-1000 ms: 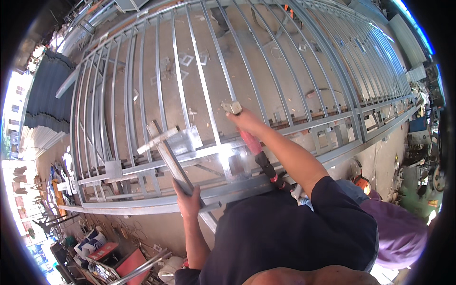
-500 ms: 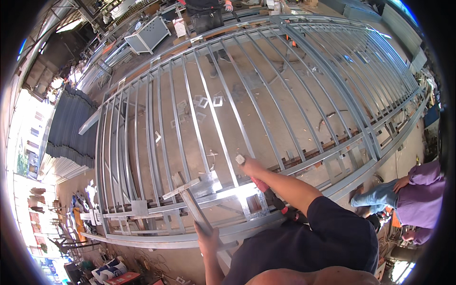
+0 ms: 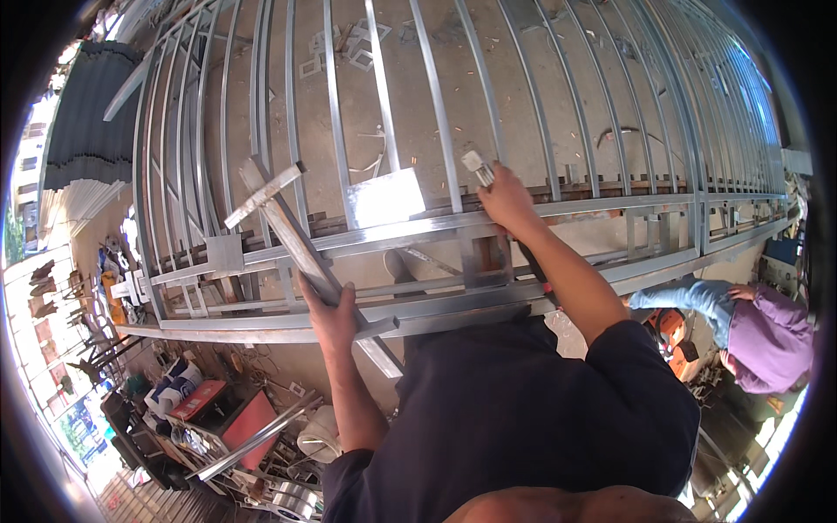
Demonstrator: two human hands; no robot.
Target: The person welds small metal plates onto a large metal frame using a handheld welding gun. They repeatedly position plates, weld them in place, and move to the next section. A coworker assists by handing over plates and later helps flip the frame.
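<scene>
Left hand fingers hold T-shaped metal piece, now showing farther from shiny plate, whose edge looks reachable; right hand fingers grip pale-ended tool.

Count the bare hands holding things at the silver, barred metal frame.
2: the left hand around a grey metal bar with crosspieces; the right hand around a pale, block-ended piece. Others may be hidden.

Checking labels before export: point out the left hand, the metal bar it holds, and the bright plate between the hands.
Left hand [image 3: 332, 322]: head view, middle of the hand.
Metal bar [image 3: 296, 244]: head view, shaft below its upper crosspiece.
Bright plate [image 3: 386, 199]: head view, middle of its face.
</scene>
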